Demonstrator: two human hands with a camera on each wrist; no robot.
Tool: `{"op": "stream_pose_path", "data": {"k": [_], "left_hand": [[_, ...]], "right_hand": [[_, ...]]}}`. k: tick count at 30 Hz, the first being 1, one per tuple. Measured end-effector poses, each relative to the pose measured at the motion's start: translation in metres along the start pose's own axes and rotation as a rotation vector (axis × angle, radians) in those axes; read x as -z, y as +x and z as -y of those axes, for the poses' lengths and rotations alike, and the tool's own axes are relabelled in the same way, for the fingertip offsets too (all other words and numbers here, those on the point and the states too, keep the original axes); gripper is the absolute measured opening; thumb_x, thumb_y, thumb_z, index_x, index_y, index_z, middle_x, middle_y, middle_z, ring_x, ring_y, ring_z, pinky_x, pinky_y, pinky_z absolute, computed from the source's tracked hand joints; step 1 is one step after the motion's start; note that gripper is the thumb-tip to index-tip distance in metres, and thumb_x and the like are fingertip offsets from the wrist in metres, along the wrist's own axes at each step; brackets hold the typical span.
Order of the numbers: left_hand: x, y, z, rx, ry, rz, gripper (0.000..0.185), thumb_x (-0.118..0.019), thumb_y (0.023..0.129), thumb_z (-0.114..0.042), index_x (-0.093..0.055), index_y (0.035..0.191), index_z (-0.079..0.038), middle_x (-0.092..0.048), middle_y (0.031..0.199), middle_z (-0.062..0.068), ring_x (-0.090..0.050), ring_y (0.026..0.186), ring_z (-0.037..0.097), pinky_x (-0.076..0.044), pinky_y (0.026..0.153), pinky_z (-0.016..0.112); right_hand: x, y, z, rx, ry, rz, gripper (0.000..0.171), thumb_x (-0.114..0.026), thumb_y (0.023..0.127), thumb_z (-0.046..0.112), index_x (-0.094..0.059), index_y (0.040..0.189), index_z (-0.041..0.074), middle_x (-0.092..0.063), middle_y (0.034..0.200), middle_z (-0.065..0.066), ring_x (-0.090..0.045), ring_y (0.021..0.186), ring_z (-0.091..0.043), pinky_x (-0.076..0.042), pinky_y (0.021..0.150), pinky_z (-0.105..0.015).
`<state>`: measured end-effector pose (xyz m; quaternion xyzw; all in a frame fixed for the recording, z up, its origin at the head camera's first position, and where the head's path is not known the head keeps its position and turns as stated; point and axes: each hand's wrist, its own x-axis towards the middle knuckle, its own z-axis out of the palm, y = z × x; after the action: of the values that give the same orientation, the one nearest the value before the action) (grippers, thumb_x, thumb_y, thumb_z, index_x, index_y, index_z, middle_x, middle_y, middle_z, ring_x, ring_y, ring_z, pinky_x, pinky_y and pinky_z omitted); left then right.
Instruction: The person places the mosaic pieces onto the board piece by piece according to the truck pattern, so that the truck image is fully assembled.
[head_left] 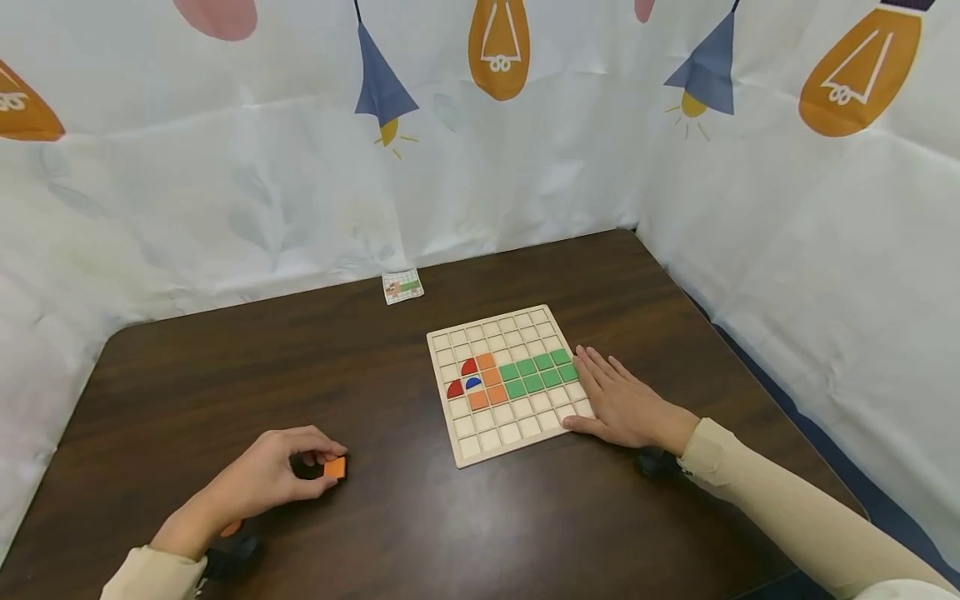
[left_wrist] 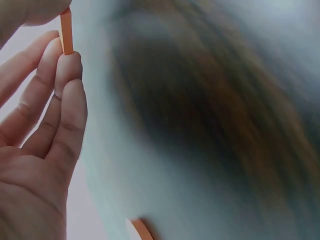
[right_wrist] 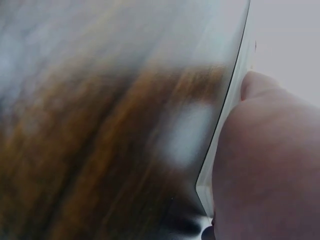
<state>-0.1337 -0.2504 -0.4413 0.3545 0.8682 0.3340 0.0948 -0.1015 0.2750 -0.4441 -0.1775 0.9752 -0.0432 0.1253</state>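
Observation:
My left hand (head_left: 262, 477) pinches a small orange square tile (head_left: 335, 467) between thumb and fingertips, over the table left of the board. In the left wrist view the tile (left_wrist: 67, 32) shows edge-on, thumb on one end and fingertips on the other. My right hand (head_left: 621, 406) lies with straight fingers along the right edge of a pale wooden grid board (head_left: 480, 442), the thumb at its near right corner. On the board sit green square tiles (head_left: 533, 383), orange tiles (head_left: 494, 377), two red quarter-round tiles (head_left: 455, 389) and a tile with a blue half-round (head_left: 472, 382).
Another orange piece (head_left: 232, 528) lies on the dark wood table (head_left: 405, 517), partly hidden under my left wrist. A small picture card (head_left: 402, 287) with a coloured grid lies at the table's back edge. Behind hangs a white curtain (head_left: 300, 192) printed with lamps.

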Motion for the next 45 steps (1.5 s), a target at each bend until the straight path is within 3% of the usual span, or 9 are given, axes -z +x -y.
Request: {"op": "stream_pose_path", "data": {"k": [3, 14, 25, 34, 45], "left_hand": [[-0.007, 0.003, -0.002, -0.025, -0.014, 0.013, 0.029, -0.085, 0.084, -0.013, -0.077, 0.111, -0.02, -0.07, 0.099, -0.014, -0.059, 0.083, -0.001, -0.053, 0.07, 0.02], [-0.023, 0.038, -0.012, -0.094, 0.029, -0.072, 0.031, -0.084, 0.08, -0.004, -0.078, 0.108, -0.018, -0.073, 0.101, -0.013, -0.063, 0.084, 0.0, -0.057, 0.072, 0.021], [-0.04, 0.07, -0.03, -0.065, 0.072, -0.075, 0.024, -0.081, 0.085, -0.011, -0.079, 0.109, -0.012, -0.073, 0.103, -0.009, -0.066, 0.086, 0.004, -0.06, 0.075, 0.024], [-0.052, 0.102, -0.047, -0.088, 0.103, -0.078, 0.024, -0.081, 0.087, -0.014, -0.079, 0.11, -0.011, -0.073, 0.103, -0.006, -0.067, 0.088, 0.006, -0.06, 0.077, 0.025], [-0.065, 0.126, -0.056, -0.091, 0.096, -0.064, 0.024, -0.082, 0.086, -0.02, -0.079, 0.108, -0.012, -0.072, 0.099, -0.005, -0.065, 0.086, 0.006, -0.057, 0.075, 0.022]], "right_hand": [[-0.003, -0.003, 0.002, 0.005, 0.003, 0.007, 0.104, -0.04, 0.099, 0.074, -0.011, 0.165, -0.001, -0.006, 0.175, -0.02, -0.009, 0.163, -0.038, -0.019, 0.13, -0.06], [-0.004, -0.002, 0.001, 0.001, -0.003, -0.013, 0.103, -0.04, 0.1, 0.073, -0.011, 0.165, 0.0, -0.007, 0.175, -0.02, -0.01, 0.164, -0.038, -0.02, 0.13, -0.06], [-0.007, -0.007, 0.002, -0.009, 0.014, -0.003, 0.103, -0.041, 0.1, 0.073, -0.012, 0.165, -0.001, -0.007, 0.175, -0.02, -0.009, 0.164, -0.038, -0.019, 0.13, -0.06], [-0.004, -0.007, 0.002, -0.011, 0.008, -0.021, 0.102, -0.043, 0.1, 0.072, -0.013, 0.165, -0.001, -0.008, 0.175, -0.02, -0.011, 0.163, -0.038, -0.019, 0.13, -0.06], [-0.003, -0.001, 0.001, -0.006, -0.005, -0.022, 0.103, -0.041, 0.099, 0.073, -0.011, 0.165, 0.0, -0.007, 0.175, -0.019, -0.01, 0.164, -0.037, -0.02, 0.13, -0.059]]}}
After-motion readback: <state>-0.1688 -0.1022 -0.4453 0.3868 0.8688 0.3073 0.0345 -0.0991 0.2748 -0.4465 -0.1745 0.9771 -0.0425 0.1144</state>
